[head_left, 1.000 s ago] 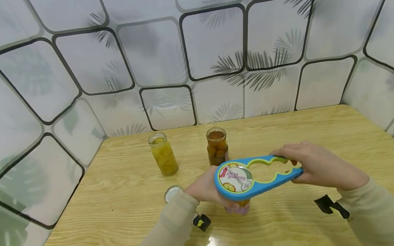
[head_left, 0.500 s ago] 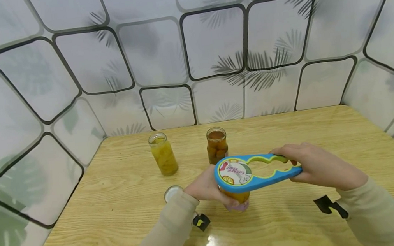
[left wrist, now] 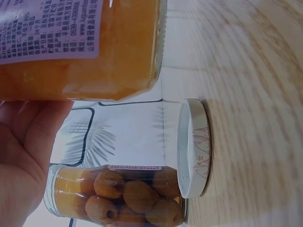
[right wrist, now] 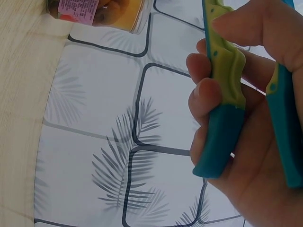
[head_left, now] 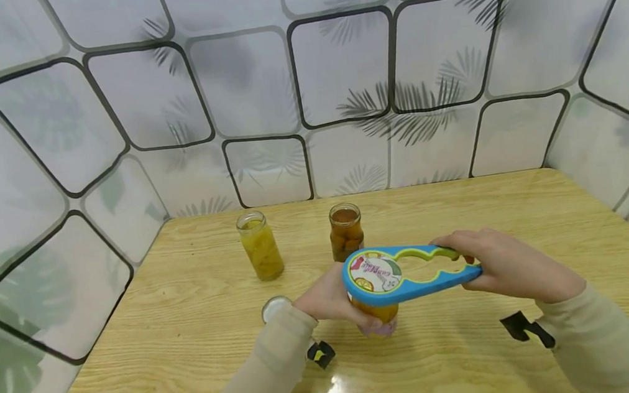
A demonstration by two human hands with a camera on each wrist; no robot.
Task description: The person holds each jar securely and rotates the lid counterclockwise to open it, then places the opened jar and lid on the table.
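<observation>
The person is working at a wooden table [head_left: 461,208] set against a patterned wall.

Left hand [head_left: 332,301]: it is wrapping round the body of a jar of orange fruit [head_left: 377,316], which is standing upright on the table near the front edge, about the middle. The fingers are curling round the glass from the left, so the jar is being steadied against turning. In the left wrist view the palm is lying along the jar's side, just under its purple label.

Right hand [head_left: 502,264]: it is gripping the narrow end of a blue and green jar opener [head_left: 411,272], fingers closed over the two handle arms and squeezing them together; the right wrist view is showing the green inner edge and the blue tip under the fingertips [right wrist: 208,92]. The opener is lying roughly level, and its wide round end is sitting over the jar's lid [head_left: 374,275], whose printed top is showing through the ring. Holding it far out on the handle is likely giving leverage on the lid.

Whether the lid is already loose cannot be told.

Behind, well apart from the hands, two open jars are standing: a yellow-fruit jar [head_left: 261,246] to the left and a brown-fruit jar [head_left: 346,232] to the right. A loose white lid [head_left: 275,308] is lying flat just beside the left sleeve.
</observation>
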